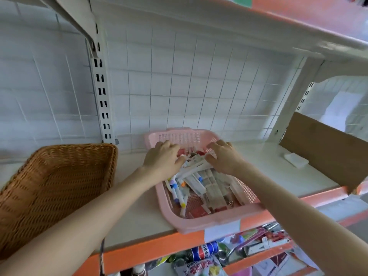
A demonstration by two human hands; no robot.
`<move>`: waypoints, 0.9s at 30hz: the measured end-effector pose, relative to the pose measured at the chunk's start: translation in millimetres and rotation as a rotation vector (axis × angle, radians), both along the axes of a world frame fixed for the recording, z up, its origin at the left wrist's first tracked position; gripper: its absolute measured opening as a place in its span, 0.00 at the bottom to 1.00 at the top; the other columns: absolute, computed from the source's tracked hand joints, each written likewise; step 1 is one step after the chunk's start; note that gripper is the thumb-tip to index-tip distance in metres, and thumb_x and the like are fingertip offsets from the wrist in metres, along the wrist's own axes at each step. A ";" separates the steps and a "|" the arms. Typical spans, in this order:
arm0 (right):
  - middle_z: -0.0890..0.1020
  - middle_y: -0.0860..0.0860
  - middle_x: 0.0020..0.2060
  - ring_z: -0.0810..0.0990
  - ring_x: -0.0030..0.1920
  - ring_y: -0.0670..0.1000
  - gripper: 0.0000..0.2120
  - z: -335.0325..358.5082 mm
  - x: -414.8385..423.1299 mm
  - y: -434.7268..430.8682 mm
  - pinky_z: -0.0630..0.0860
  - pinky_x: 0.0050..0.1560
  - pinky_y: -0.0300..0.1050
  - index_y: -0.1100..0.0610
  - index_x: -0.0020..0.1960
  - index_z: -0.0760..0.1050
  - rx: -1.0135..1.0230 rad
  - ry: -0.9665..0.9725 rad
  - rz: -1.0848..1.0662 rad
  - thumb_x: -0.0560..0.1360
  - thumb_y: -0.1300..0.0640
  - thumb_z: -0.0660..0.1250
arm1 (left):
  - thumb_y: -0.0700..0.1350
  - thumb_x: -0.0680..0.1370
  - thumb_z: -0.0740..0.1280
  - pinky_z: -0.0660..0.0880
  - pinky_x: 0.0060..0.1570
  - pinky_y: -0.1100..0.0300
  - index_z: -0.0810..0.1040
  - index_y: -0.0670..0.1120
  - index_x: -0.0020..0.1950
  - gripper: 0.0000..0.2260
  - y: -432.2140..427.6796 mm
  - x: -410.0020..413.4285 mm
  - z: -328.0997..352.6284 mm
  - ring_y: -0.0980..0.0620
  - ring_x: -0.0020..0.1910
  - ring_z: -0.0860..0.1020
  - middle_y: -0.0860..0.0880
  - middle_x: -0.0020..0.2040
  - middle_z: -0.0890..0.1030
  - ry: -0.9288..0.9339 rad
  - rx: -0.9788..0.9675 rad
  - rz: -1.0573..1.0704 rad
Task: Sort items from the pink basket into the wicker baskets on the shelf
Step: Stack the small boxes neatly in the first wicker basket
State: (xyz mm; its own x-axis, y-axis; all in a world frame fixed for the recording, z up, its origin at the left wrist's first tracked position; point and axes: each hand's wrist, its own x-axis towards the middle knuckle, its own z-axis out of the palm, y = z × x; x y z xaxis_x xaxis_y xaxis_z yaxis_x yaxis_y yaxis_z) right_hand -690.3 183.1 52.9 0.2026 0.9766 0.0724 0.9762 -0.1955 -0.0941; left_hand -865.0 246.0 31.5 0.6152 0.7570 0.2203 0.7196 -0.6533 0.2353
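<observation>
Nearest, at six o'clock below the shelf edge (151, 253): a jumble of packets and a drinks can (201, 252) on the lower tier, blurred, beside the point unless something drops there.

At centre, sitting on the shelf with its near corner close to the orange lip: the pink basket (201, 223), heaped with white markers (180, 194) at its seven o'clock and flat sachets (214, 183) at its four o'clock. Risk here: pressed or dragged toward the body, could tip off the front and spill onto the tier beneath.

Further in, over the basket's far half: left hand (162, 159) at eleven o'clock, fingers curled down onto the pile; right hand (224, 158) at one o'clock, fingers bent over a pale packet (198, 166). Cannot tell whether either truly grips anything or merely rests on it. Loose, slippery, interlocked contents: lifting a mixed handful could drag markers out with sachets, scatter them, or send the wrong kind to the wrong place.

At nine o'clock, well apart from the pink basket: one wicker basket (53, 188), apparently empty. Reaching across with an overfull grab could shed items on the bare shelf between.

At three o'clock, far: a cardboard sheet (326, 148) and a small white block (296, 159), clear of the hands.
</observation>
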 end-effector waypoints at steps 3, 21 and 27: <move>0.65 0.54 0.70 0.61 0.70 0.58 0.20 -5.3 10.7 9.9 0.64 0.66 0.52 0.55 0.70 0.64 -0.029 -0.013 0.064 0.79 0.52 0.56 | 0.53 0.81 0.56 0.69 0.57 0.54 0.68 0.46 0.70 0.20 0.4 1.4 -2.7 0.46 0.64 0.69 0.45 0.66 0.71 -0.002 0.002 0.049; 0.81 0.54 0.46 0.80 0.42 0.51 0.09 -47.5 49.0 130.9 0.80 0.45 0.43 0.61 0.55 0.75 -0.202 -0.102 0.140 0.77 0.63 0.60 | 0.50 0.81 0.58 0.70 0.56 0.58 0.70 0.46 0.68 0.17 -1.8 5.7 -5.8 0.50 0.64 0.69 0.48 0.66 0.71 -0.017 0.033 0.185; 0.81 0.54 0.46 0.81 0.42 0.51 0.10 -50.0 53.5 140.2 0.81 0.44 0.43 0.61 0.55 0.76 -0.172 -0.080 0.209 0.77 0.62 0.61 | 0.50 0.81 0.57 0.69 0.60 0.58 0.70 0.46 0.69 0.18 1.0 5.8 -7.2 0.51 0.64 0.68 0.49 0.66 0.71 0.015 0.044 0.177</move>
